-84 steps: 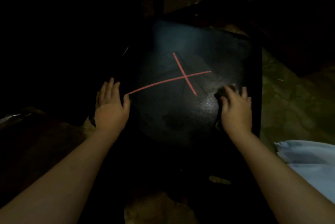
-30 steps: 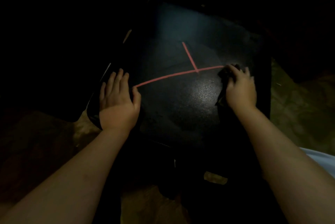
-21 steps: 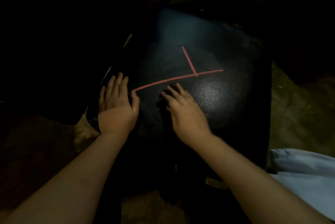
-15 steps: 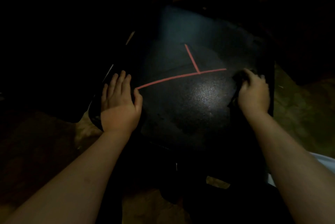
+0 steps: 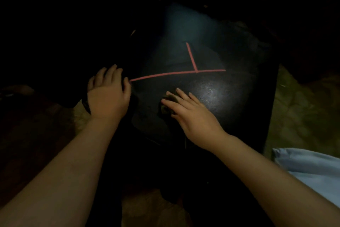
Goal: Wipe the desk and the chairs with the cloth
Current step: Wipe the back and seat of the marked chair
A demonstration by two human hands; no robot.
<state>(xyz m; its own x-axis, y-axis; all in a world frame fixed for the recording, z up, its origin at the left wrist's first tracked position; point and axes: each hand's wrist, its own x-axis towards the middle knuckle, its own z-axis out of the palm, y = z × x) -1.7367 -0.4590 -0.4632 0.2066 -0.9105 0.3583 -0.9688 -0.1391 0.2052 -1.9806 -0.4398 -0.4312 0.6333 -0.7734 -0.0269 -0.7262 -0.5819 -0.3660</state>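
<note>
The right hand point(image 5: 191, 114) presses the cloth point(image 5: 167, 106) under outstretched fingers, at 7 o'clock from the red lines point(image 5: 196, 70) on the dark top point(image 5: 239, 116) — desk or seat, I cannot tell. The left hand point(image 5: 108, 98) lies flat at the cloth's 9 o'clock, grasping nothing — a brace. Best to keep even pressure and overlap strokes toward the 3 o'clock edge.

Very dim shot. Dark glossy square bench point(image 5: 211, 116) w/ thin red chalk-like lines point(image 5: 165, 75) forming a T shape across its top; a bright glare spot sits to the R of centre. L hand point(image 5: 108, 98) lies flat on the bench's L edge, fingers straight, thumb tip just beside the red line's L end. R hand point(image 5: 191, 114) presses a small dark crumpled cloth point(image 5: 168, 103) onto the bench w/ straight, spread fingers, below the lines. Pale blue fabric point(image 5: 312, 171) shows at bottom R. Mottled greenish floor point(image 5: 298, 109) lies R of the bench.
</note>
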